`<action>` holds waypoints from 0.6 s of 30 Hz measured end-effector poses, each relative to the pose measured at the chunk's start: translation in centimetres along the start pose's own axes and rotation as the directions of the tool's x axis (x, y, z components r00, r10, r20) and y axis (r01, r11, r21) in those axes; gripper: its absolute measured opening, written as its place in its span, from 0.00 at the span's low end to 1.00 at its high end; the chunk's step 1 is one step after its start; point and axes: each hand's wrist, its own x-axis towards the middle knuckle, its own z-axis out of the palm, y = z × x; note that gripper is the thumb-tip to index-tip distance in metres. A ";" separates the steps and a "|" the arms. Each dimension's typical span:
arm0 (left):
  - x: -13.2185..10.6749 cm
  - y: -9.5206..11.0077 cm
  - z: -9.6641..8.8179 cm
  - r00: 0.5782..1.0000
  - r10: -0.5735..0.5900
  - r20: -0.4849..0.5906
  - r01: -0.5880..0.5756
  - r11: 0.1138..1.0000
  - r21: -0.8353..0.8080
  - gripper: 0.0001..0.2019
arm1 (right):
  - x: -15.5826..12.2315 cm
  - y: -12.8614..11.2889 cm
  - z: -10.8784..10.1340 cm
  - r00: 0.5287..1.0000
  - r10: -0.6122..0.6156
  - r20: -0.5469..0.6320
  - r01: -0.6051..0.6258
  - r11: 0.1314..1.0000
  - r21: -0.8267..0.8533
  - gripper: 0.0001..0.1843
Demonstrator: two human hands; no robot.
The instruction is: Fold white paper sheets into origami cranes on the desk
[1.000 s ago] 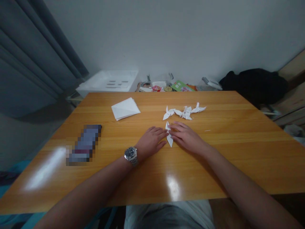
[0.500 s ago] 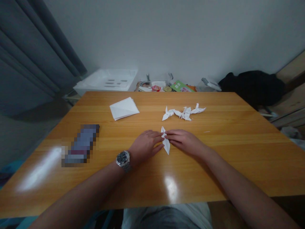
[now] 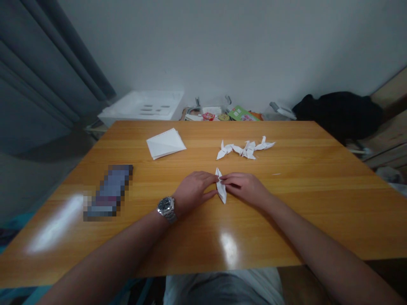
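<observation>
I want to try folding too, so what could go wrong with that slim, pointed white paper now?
The bare left hand and bare right hand both touch the slim, pointed white folded paper, so a hard tug might tear it. The small white folded-paper figures lie just beyond, so a forward bump could knock or squash them.

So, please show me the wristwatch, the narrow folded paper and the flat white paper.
Wristwatch (image 3: pixel 164 204), head view: its dial.
Narrow folded paper (image 3: pixel 221 191), head view: its near half.
Flat white paper (image 3: pixel 165 145), head view: middle of its top face.
</observation>
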 end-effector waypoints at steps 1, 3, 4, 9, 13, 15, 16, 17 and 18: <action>0.0 0.1 -0.1 1.000 -0.009 0.005 0.009 1.000 0.016 0.17 | 0.0 0.0 0.0 1.000 0.020 -0.008 -0.020 1.000 0.019 0.10; 0.1 0.2 -0.1 1.000 -0.019 0.011 0.019 0.999 0.043 0.18 | 0.1 -0.2 0.1 0.999 0.046 -0.025 -0.045 0.998 0.046 0.10; 0.1 0.3 -0.1 1.000 -0.019 0.010 0.018 0.998 0.052 0.17 | 0.2 -0.2 0.1 0.998 0.050 -0.032 -0.048 0.997 0.055 0.10; 0.1 0.6 0.3 1.000 0.012 -0.007 -0.011 0.998 0.067 0.15 | 0.3 -0.5 0.2 0.998 0.039 -0.047 -0.038 0.999 0.029 0.10; 0.2 0.5 0.3 1.000 0.017 0.001 -0.017 0.997 0.081 0.14 | 0.2 -0.6 0.2 1.000 -0.026 -0.011 0.025 0.996 -0.091 0.10; 0.3 0.5 0.2 1.000 0.015 0.004 -0.015 0.997 0.079 0.13 | 0.2 -0.7 0.2 0.999 -0.034 0.017 0.036 0.988 -0.153 0.10; 0.3 0.4 0.2 1.000 0.013 0.002 -0.013 0.997 0.077 0.13 | 0.2 -0.7 0.2 0.999 -0.026 0.020 0.029 0.986 -0.166 0.09; 0.3 0.4 0.2 1.000 0.011 -0.002 -0.011 0.997 0.074 0.12 | 0.3 -0.7 0.2 1.000 -0.010 0.013 0.012 0.987 -0.162 0.09; 0.3 0.3 0.2 1.000 0.007 -0.006 -0.007 0.997 0.070 0.12 | 0.3 -0.7 0.3 1.000 0.011 -0.004 -0.012 0.990 -0.142 0.08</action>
